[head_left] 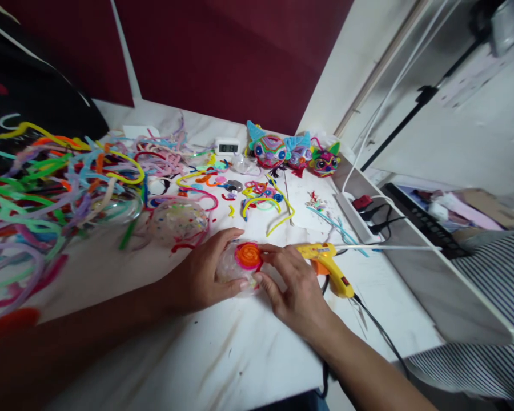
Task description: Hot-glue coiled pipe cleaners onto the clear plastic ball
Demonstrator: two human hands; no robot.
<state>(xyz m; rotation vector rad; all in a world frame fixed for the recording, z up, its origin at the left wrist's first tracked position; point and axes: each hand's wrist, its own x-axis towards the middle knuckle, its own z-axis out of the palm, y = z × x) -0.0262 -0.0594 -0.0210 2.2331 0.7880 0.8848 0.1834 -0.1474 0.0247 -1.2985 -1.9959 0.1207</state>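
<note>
Near the table's front, my left hand (201,277) curves around a clear plastic ball (227,265), thumb below and fingers above. A flat coil of orange pipe cleaner with a pink rim (248,256) lies against the ball's surface. My right hand (291,279) has its index finger and thumb at the coil's right edge, closed on it and the ball. Just beyond that hand lies a yellow glue gun (336,268), a white glue stick jutting from its back. A second clear ball with coloured specks (180,221) rests to the left.
Loose pipe cleaners (81,177) heap up on the left. Several decorated animal heads (269,149) stand at the back beside a small digital timer (227,146). A power strip (360,220) runs along the right-hand board (432,274). At far right is a person's striped garment (488,308).
</note>
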